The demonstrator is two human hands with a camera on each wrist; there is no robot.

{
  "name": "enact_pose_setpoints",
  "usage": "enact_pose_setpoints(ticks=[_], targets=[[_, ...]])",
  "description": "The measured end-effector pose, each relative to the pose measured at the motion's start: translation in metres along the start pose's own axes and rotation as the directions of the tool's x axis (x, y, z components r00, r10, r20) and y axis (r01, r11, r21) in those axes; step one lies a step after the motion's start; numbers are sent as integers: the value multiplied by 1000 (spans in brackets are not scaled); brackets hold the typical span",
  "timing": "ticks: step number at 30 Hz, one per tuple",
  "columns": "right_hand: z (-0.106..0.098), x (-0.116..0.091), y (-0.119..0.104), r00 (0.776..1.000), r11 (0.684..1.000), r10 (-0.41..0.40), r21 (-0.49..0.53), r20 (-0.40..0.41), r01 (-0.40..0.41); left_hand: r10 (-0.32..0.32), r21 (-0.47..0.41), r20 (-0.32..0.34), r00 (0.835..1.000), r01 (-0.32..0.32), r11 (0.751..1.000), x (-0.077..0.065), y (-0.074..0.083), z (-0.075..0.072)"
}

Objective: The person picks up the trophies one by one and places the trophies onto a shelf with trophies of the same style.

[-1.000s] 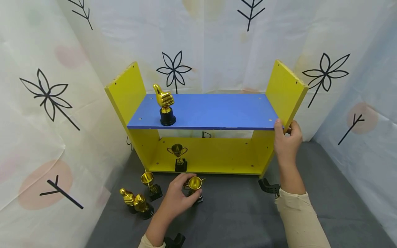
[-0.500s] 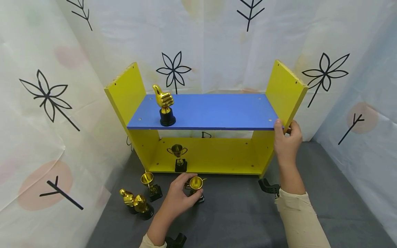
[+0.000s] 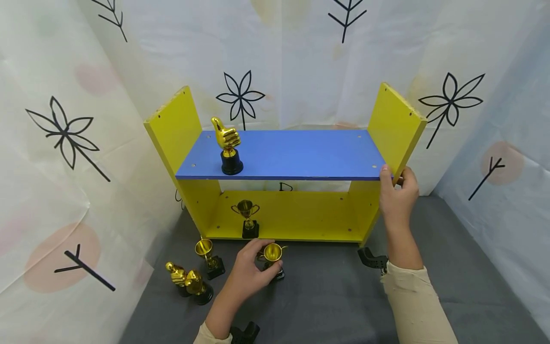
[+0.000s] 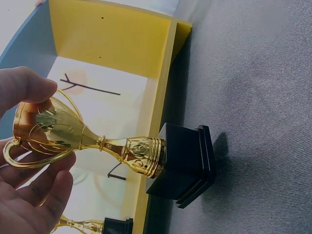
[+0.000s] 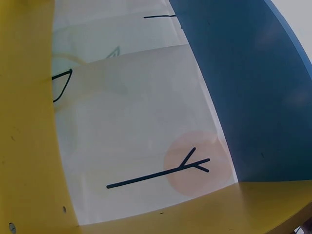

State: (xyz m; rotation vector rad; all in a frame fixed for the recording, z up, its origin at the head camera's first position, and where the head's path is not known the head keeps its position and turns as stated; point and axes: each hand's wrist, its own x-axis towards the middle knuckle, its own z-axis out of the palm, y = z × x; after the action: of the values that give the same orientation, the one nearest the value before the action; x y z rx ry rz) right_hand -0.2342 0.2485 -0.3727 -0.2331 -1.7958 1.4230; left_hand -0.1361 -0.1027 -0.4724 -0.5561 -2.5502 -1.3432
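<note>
A: Which trophies sit nearest?
B: Two gold-topped trophies (image 3: 194, 283) with black bases, close together on the grey cloth (image 3: 326, 301).

A: And the left hand (image 3: 249, 271)?
B: Its thumb and fingers pinch the bowl of a gold cup (image 3: 272, 252), upright in front of the shelf unit (image 3: 172, 122). I can't tell whether the cup's black base touches the cloth. A second cup (image 3: 213, 264) stands to the left of that hand.

A: The right hand (image 3: 398, 203)?
B: It grips the front edge of the yellow side panel (image 3: 396, 126), thumb in front, the other fingers partly hidden behind.

A: Anything inside?
B: A third cup (image 3: 247, 210) stands near the front of the lower yellow board (image 3: 301, 215), left of the middle. Above, a thumbs-up trophy (image 3: 229, 141) stands on the blue board (image 3: 301, 153).

A: Farthest back?
B: A pale backdrop (image 3: 301, 71) with black leaf drawings.
</note>
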Motion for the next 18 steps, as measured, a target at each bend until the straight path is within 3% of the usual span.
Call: enact_pose_setpoints(ticks=[5,13,18], targets=[[1,-2,-6,1000,1000,-5,7,-9,6,17,2,0,1000,-17,1000,2,-1,1],[-2,-14,-36,1000,999,-10,37,0,10,47,-14,-12,999,-47,999,6,-1,5],[-1,-11,-30,1000,1000,-9,29,-4,9,49,-17,-13,999,-49,999,7,-2,6]])
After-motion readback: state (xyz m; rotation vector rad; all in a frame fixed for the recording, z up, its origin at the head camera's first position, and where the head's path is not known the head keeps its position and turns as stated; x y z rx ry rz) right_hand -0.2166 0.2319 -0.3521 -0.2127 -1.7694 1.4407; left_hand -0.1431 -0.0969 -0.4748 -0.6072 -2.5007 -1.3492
